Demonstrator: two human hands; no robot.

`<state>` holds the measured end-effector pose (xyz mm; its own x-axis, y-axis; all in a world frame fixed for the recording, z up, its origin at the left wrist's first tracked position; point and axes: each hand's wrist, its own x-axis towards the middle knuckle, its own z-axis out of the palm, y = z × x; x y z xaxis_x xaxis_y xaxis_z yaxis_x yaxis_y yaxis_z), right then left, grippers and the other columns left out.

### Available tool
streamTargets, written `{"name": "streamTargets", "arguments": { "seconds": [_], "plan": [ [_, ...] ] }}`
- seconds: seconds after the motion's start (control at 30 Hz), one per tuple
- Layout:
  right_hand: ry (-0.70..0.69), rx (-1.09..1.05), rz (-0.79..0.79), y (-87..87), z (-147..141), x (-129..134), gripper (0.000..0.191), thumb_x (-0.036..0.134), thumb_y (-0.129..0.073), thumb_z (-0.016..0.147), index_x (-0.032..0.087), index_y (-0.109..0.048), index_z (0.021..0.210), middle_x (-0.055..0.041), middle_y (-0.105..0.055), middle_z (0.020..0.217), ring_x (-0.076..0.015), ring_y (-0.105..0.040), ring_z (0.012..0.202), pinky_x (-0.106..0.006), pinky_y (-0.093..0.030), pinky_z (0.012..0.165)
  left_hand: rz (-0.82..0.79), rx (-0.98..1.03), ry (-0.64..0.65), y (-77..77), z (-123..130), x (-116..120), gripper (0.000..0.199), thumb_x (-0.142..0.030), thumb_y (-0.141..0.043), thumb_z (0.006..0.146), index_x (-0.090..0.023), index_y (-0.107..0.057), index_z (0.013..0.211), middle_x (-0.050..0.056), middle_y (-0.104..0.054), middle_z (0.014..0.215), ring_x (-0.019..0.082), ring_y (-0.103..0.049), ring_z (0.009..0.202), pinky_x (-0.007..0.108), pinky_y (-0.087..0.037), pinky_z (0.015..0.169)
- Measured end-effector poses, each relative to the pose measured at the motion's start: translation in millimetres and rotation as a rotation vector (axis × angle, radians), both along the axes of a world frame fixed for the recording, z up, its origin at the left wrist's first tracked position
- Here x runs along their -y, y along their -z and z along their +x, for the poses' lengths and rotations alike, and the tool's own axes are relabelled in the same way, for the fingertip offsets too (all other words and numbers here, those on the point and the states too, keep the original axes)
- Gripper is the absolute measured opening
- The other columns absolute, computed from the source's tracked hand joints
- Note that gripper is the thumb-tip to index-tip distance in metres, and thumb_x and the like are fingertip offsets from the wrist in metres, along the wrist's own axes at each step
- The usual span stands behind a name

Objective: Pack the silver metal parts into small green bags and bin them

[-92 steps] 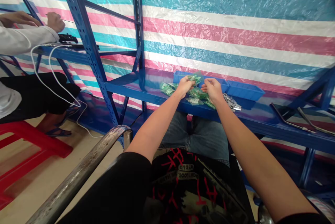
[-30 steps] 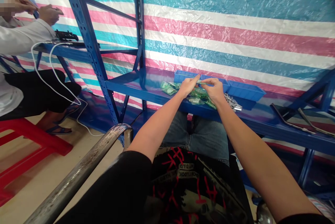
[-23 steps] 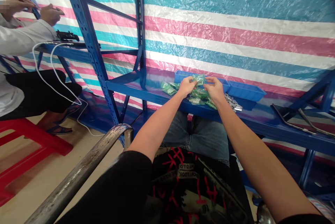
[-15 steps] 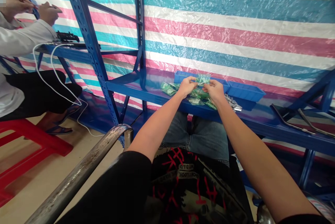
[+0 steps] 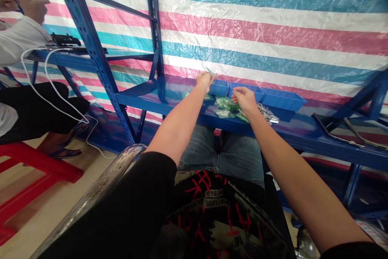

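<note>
My left hand (image 5: 205, 81) is raised over the left part of the blue shelf, fingers closed on a small clear plastic bag (image 5: 209, 71) that sticks up past them. To its right, my right hand (image 5: 246, 100) hovers in front of the middle bin, thumb and fingers pinched together; whether anything is between them is too small to tell. Below and between the hands lie several greenish plastic bags (image 5: 223, 113) with small parts inside. A heap of silvery metal pieces (image 5: 268, 114) sits just right of my right hand.
Blue plastic bins (image 5: 283, 99) stand in a row behind the bags on the blue shelf (image 5: 169, 95). Dark flat frames (image 5: 336, 131) lie at the right. A curved metal rail (image 5: 100, 188) is by my left arm. Another person in a white sleeve (image 5: 22, 36) works at the left.
Both hands held the bag together before. My left hand has moved left and up with it, and my right hand has let go of it. The camera view has shifted slightly.
</note>
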<state>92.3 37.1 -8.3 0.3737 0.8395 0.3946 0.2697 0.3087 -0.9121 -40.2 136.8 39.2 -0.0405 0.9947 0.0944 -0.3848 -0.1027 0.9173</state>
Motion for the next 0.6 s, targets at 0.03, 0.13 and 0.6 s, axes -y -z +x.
{"name": "streamTargets", "arguments": {
  "seconds": [0.03,0.13,0.6],
  "plan": [
    [0.000,0.008,-0.004,0.0,0.0,0.0,0.021,0.029,-0.057,0.072,0.016,-0.057,0.087,-0.0003,-0.057,0.065,-0.0116,-0.054,0.057,-0.025,-0.045,0.056,0.000,-0.012,0.027,-5.1,-4.3,-2.5,0.012,-0.006,-0.053,0.085,-0.013,-0.054,0.095,0.003,-0.059,0.084,0.009,-0.063,0.082,0.016,-0.052,0.076],
    [0.004,0.046,-0.008,0.8,-0.1,-0.4,0.023,0.032,-0.055,0.073,0.015,-0.058,0.088,-0.0008,-0.058,0.066,-0.0115,-0.054,0.057,-0.026,-0.045,0.057,0.024,-0.082,0.086,-15.3,-20.2,-0.2,0.015,-0.013,-0.058,0.083,-0.011,-0.054,0.098,0.010,-0.059,0.100,0.014,-0.064,0.089,0.022,-0.054,0.079],
    [0.002,0.522,-0.134,4.9,0.7,-8.2,0.040,0.019,-0.062,0.053,0.018,-0.070,0.092,-0.0086,-0.067,0.102,-0.0292,-0.058,0.100,-0.041,-0.043,0.093,0.574,-0.889,0.206,14.1,-63.0,42.2,0.011,-0.006,-0.059,0.069,-0.016,-0.064,0.068,0.005,-0.061,0.076,0.023,-0.058,0.092,0.034,-0.038,0.098]
  ]
}}
